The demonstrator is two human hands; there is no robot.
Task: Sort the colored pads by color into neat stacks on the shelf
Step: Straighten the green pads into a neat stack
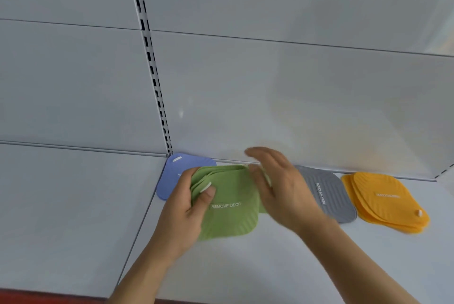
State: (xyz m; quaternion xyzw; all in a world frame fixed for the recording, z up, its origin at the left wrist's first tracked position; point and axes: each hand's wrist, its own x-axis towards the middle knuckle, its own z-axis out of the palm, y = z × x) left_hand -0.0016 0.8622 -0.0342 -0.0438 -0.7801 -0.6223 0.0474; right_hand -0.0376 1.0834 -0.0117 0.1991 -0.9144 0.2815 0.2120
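On the white shelf [245, 266], the left hand [189, 207] grips a fanned stack of green pads [228, 203], thumb on top. The right hand [277, 188] is open, fingers spread against the stack's right edge.

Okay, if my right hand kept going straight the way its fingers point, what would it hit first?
Probably the shelf's white back panel. The right hand is open, fingers aimed up and away over the green pads, with nothing visible between. Depth is hard to judge here.
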